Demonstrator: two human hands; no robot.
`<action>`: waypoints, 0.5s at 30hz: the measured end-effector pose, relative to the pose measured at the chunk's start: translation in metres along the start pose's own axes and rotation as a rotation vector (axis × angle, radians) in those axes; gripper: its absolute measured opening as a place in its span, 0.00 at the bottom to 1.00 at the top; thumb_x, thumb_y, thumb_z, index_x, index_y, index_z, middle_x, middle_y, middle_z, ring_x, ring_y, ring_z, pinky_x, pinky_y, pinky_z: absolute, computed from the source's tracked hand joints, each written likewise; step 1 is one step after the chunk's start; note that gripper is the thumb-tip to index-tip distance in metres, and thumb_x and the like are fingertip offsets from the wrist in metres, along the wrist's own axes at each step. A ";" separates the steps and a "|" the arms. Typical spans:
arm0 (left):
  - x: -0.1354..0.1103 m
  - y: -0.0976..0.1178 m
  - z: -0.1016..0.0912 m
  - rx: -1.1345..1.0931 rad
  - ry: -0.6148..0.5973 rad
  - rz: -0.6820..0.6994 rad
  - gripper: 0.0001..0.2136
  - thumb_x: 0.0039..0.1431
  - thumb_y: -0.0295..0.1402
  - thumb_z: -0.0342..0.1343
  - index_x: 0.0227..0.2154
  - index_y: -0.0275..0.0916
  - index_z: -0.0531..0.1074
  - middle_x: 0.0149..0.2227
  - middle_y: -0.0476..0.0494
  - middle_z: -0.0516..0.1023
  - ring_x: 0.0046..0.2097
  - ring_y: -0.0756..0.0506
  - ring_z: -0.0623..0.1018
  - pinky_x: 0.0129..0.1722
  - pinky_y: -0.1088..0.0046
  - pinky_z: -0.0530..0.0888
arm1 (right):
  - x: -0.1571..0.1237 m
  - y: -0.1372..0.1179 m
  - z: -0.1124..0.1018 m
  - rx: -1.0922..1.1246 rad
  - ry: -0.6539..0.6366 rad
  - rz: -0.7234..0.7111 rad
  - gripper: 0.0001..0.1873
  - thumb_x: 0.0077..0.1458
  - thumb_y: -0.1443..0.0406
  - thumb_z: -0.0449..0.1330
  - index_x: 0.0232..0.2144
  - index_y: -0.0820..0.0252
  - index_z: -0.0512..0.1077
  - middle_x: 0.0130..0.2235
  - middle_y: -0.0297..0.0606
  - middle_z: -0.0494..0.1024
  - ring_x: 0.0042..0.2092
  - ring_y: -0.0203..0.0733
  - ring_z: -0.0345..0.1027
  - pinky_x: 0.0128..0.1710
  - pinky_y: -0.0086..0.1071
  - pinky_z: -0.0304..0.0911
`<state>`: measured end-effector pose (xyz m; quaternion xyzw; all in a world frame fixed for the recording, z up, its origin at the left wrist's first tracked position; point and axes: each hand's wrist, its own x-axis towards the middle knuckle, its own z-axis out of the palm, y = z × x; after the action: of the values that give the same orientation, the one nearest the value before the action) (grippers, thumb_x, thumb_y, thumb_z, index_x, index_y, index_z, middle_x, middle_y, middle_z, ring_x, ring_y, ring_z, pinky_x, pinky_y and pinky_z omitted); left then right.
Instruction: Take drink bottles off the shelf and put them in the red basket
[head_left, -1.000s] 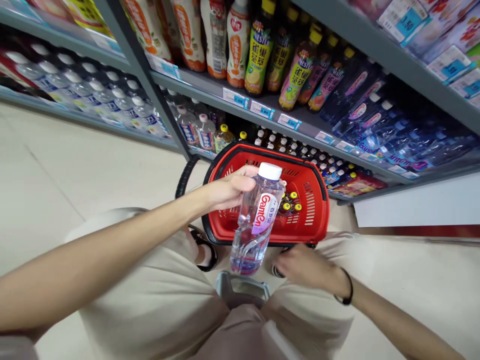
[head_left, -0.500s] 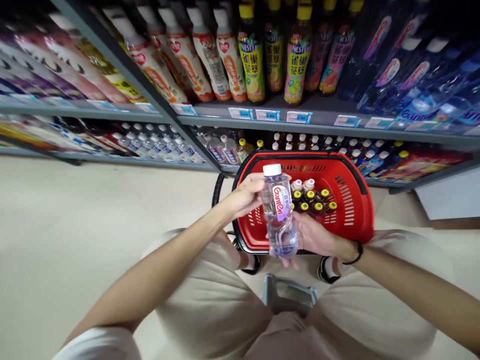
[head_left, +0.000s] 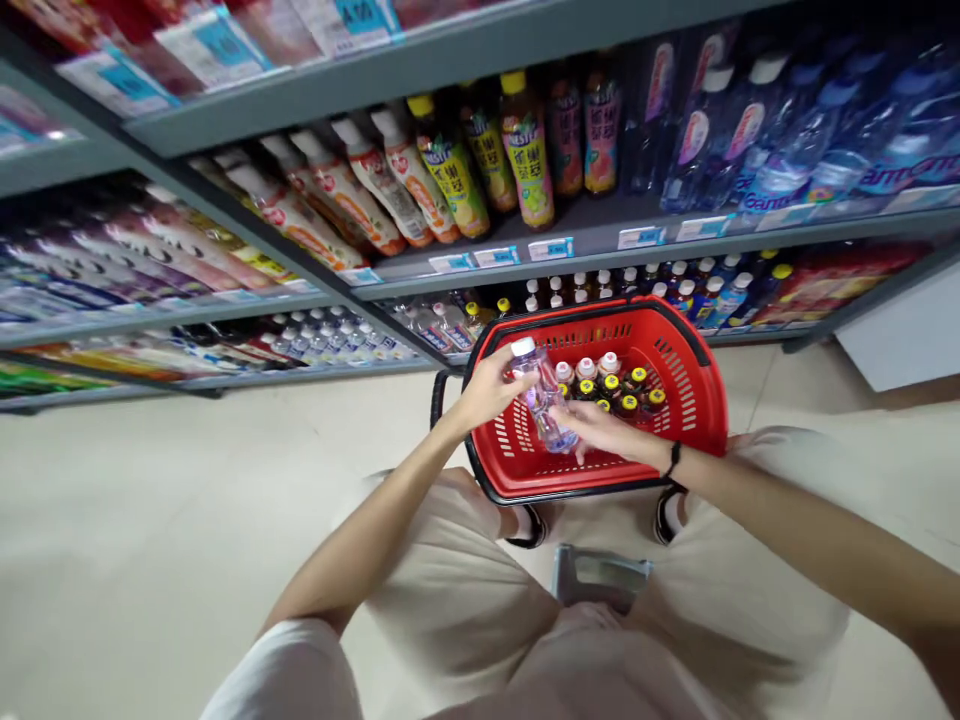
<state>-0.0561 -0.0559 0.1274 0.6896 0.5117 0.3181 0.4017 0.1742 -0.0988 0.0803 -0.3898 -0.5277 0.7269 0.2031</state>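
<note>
Between my hands is a clear plastic water bottle (head_left: 541,385) with a white cap, tilted, its cap toward the shelf. Near the cap, my left hand (head_left: 491,388) is closed round the bottle's upper part. My right hand (head_left: 600,428) grips its lower side, with some fingers hidden beneath it. The bottle is over the left part of a red shopping basket (head_left: 517,480); I cannot tell whether it touches the basket floor. Beside it in the basket stand several yellow-capped bottles (head_left: 628,403) and a few white-capped bottles (head_left: 586,368).
The basket's black handle (head_left: 437,395) hangs out on the left. Ahead, a grey shelf (head_left: 420,285) holds rows of drinks, with NESTEA bottles (head_left: 525,160) and large water bottles (head_left: 810,140). A grey stool (head_left: 600,575) stands between my legs on the pale floor (head_left: 225,500).
Both hands have lowered the water bottle into the basket's left side, and it now leans more. The view has shifted, bringing a higher shelf edge into sight.
</note>
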 end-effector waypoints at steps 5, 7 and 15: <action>0.000 -0.006 0.028 0.004 -0.008 -0.088 0.31 0.58 0.52 0.65 0.52 0.30 0.72 0.50 0.33 0.82 0.48 0.37 0.81 0.51 0.62 0.77 | -0.007 -0.040 -0.059 -1.035 -0.059 0.087 0.29 0.73 0.45 0.53 0.41 0.63 0.79 0.34 0.47 0.83 0.33 0.45 0.79 0.34 0.32 0.72; 0.004 -0.006 0.050 0.063 -0.059 -0.073 0.29 0.57 0.50 0.67 0.51 0.31 0.72 0.50 0.33 0.81 0.48 0.38 0.81 0.52 0.62 0.77 | -0.016 -0.055 -0.089 -1.158 0.138 0.139 0.22 0.73 0.54 0.57 0.46 0.67 0.80 0.46 0.58 0.83 0.49 0.55 0.80 0.46 0.38 0.73; 0.036 -0.013 0.191 0.322 -0.478 0.018 0.27 0.50 0.37 0.74 0.51 0.33 0.73 0.51 0.33 0.81 0.52 0.36 0.80 0.56 0.61 0.75 | -0.043 -0.049 -0.130 -1.028 0.383 0.252 0.14 0.65 0.70 0.61 0.48 0.77 0.81 0.50 0.70 0.80 0.58 0.65 0.76 0.58 0.49 0.69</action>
<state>0.1098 -0.0626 0.0261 0.8045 0.4403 0.0649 0.3933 0.2965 -0.0317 0.1229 -0.6236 -0.7172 0.3111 -0.0095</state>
